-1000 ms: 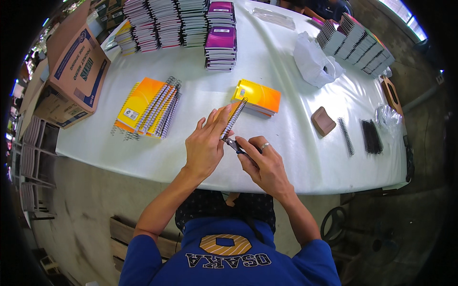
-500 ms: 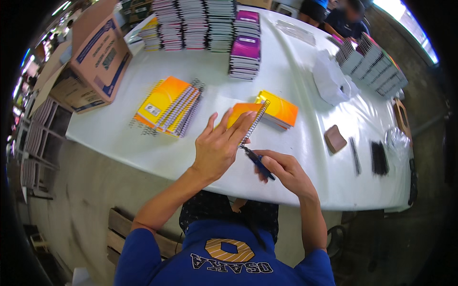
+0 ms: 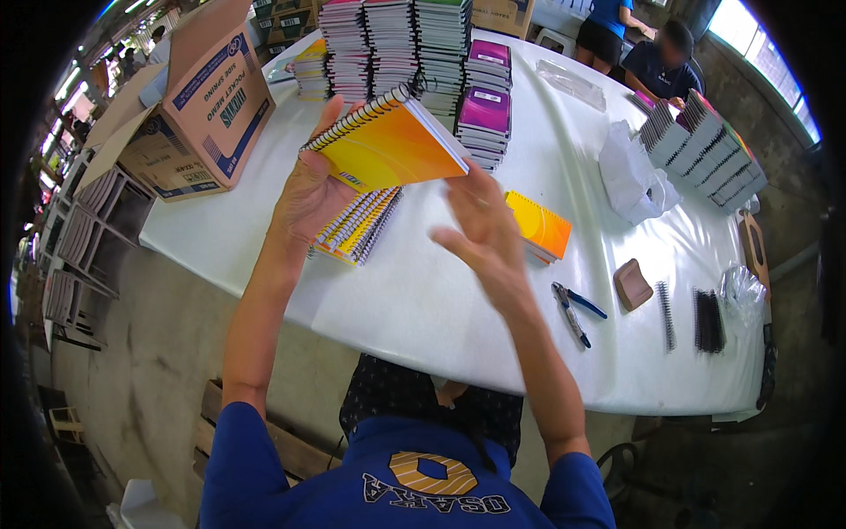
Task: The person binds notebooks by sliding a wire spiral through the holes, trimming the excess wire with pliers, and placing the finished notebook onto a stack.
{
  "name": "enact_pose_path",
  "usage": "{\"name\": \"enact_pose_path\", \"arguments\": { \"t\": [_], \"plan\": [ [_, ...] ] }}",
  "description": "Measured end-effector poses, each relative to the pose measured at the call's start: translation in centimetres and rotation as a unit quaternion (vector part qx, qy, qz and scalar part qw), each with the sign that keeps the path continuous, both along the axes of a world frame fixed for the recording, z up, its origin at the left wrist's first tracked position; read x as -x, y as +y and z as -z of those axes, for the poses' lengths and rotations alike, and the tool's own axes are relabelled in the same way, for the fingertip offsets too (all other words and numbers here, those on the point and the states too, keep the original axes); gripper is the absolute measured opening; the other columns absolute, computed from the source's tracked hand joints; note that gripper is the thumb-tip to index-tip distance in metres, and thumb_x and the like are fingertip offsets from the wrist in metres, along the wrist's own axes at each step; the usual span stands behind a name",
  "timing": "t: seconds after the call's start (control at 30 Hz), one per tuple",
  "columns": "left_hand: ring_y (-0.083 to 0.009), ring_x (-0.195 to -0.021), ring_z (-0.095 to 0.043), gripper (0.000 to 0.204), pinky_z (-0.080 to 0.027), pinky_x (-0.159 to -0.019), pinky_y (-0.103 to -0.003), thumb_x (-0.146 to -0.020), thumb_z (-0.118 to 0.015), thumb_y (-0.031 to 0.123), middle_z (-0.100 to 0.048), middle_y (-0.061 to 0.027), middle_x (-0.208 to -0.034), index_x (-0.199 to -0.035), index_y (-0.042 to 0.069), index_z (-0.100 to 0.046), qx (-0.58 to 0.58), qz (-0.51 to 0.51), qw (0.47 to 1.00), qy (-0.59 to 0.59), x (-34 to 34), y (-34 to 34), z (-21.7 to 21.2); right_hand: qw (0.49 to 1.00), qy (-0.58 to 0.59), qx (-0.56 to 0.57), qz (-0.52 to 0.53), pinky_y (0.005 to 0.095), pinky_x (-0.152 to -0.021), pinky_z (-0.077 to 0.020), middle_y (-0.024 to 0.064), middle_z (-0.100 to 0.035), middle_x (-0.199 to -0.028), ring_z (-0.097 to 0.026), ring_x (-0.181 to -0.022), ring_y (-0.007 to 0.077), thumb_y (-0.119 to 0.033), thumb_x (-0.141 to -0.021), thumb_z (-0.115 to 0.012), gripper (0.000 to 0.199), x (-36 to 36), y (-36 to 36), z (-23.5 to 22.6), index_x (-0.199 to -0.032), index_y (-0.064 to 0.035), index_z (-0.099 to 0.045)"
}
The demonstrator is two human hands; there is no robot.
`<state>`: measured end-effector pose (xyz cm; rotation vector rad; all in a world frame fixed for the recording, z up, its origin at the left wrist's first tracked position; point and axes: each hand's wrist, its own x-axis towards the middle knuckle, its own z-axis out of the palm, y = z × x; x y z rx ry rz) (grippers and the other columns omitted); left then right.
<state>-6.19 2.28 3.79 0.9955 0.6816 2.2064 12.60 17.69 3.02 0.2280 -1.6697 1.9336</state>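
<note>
My left hand (image 3: 308,198) is closed on a yellow-orange spiral notebook (image 3: 401,145), raised and tilted above the table with its black coil along the upper left edge. My right hand (image 3: 487,225), a little blurred, is by the notebook's lower right corner. Its thumb is spread away from the fingers, and whether a fingertip touches the cover is unclear. Below the raised notebook, partly hidden, lies a pile of coiled yellow notebooks (image 3: 366,229). Right of my right hand sits a short stack of yellow-orange notebooks (image 3: 539,227). Blue-handled pliers (image 3: 573,309) rest on the table, handles apart.
A brown block (image 3: 632,285), a loose coil (image 3: 665,316) and a bundle of black coils (image 3: 708,322) lie rightward. Tall notebook stacks (image 3: 392,53) stand behind, a cardboard box (image 3: 220,110) at left, a white plastic bag (image 3: 630,176) at right. Two people are beyond the table.
The pliers have left my right hand and now lie on the table. My left hand has lifted the notebook up and leftward, and my right hand has moved up toward it.
</note>
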Motion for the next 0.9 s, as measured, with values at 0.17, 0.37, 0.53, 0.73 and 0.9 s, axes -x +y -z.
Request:
{"name": "enact_pose_path", "arguments": {
  "t": [0.17,0.37,0.53,0.73,0.9],
  "plan": [
    [-0.0223,-0.143,-0.031,0.085,-0.029,-0.116,-0.045,-0.091,-0.055,0.055,-0.027,-0.0078,-0.159,-0.156,0.015,-0.018,0.089,-0.033,0.981,0.168,3.9,-2.5,-2.1,0.935,0.116,-0.265,0.207,0.0312,-0.094,-0.0496,0.0131,-0.069,-0.11,-0.067,-0.101,0.0251,0.011,-0.082,-0.058,0.038,6.2,-4.0,-4.0,-0.118,-0.0002,-0.062],
    [-0.0234,-0.138,-0.041,0.074,-0.03,-0.112,-0.036,-0.095,-0.062,0.041,-0.042,-0.0145,-0.15,-0.152,0.006,-0.031,0.465,-0.109,0.815,0.328,8.9,-8.5,1.7,0.772,0.085,-0.597,0.199,0.0429,-0.098,-0.0459,0.01,-0.066,-0.115,-0.056,-0.118,0.0288,0.0,-0.076,-0.063,0.027,5.7,-2.8,0.7,-0.102,-0.0066,-0.068],
    [-0.0191,-0.136,-0.042,0.065,-0.028,-0.113,-0.032,-0.094,-0.065,0.03,-0.04,-0.0126,-0.152,-0.149,0.006,-0.038,0.487,-0.131,0.817,0.278,5.8,-6.9,0.3,0.66,-0.283,-0.451,0.53,0.0416,-0.077,-0.049,0.0166,-0.067,-0.1,-0.063,-0.093,0.0315,-0.024,-0.083,-0.073,0.025,-2.5,11.1,3.7,-0.097,-0.0041,-0.069],
    [-0.0317,-0.146,-0.027,0.06,-0.026,-0.116,-0.045,-0.091,-0.065,0.018,-0.037,-0.0117,-0.154,-0.147,0.02,-0.044,0.306,-0.405,0.671,0.541,-2.0,0.0,-2.6,0.705,-0.536,-0.285,0.366,0.0426,-0.059,-0.0469,0.0193,-0.068,-0.077,-0.065,-0.067,0.0297,-0.039,-0.078,-0.078,0.042,-6.6,19.6,8.5,-0.074,0.001,-0.065],
    [-0.0347,-0.148,-0.021,0.072,-0.021,-0.117,-0.046,-0.089,-0.069,0.02,-0.031,-0.0132,-0.157,-0.151,0.015,-0.034,0.332,-0.287,0.721,0.537,-8.2,5.9,1.6,0.692,-0.442,-0.289,0.492,0.0343,-0.059,-0.0461,0.0147,-0.062,-0.068,-0.056,-0.058,0.0192,-0.028,-0.076,-0.079,0.033,-6.8,17.5,6.6,-0.076,0.0017,-0.063]
  ]
}}
